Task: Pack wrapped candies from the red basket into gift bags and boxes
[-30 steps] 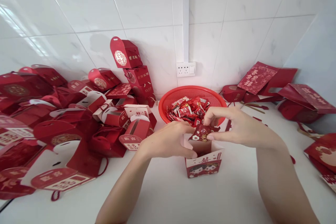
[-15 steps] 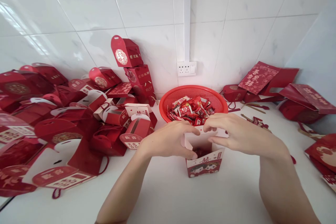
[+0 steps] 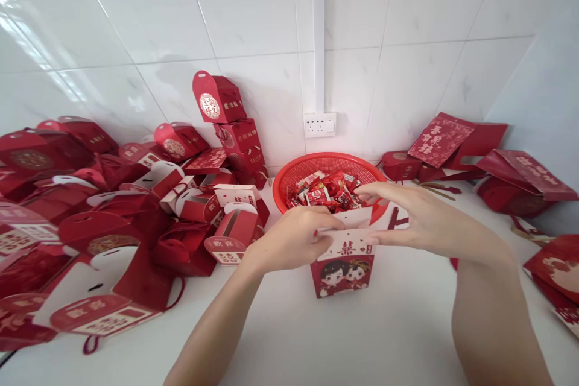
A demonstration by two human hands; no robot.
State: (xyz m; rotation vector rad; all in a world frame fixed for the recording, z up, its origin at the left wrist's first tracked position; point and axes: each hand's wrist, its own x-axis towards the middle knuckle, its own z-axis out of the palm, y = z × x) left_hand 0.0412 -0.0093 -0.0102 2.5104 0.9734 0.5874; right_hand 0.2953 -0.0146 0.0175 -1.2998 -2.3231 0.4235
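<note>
A red and white paper gift box (image 3: 342,274) stands upright on the table, its front printed with two cartoon figures and its top flaps raised. At its upper left edge, my left hand (image 3: 294,238) grips the box with curled fingers, the thumb by the front flap. My right hand (image 3: 420,220) spans the right side, thumb against the front flap and fingers reaching over toward the back. The box's inside is hidden from this angle. Just behind it sits a red plastic basket (image 3: 284,172) holding wrapped candies (image 3: 323,192).
Many red gift boxes (image 3: 131,241) crowd the left side, with a stack of boxes (image 3: 242,139) by the wall. More red boxes (image 3: 446,139) and packets (image 3: 558,277) lie at the right. A socket (image 3: 319,125) is on the tiled wall.
The front flap has risen upright and the box front now faces me more, hiding the inside. My left fingers have closed in at the flap; my right thumb has come to the front flap.
</note>
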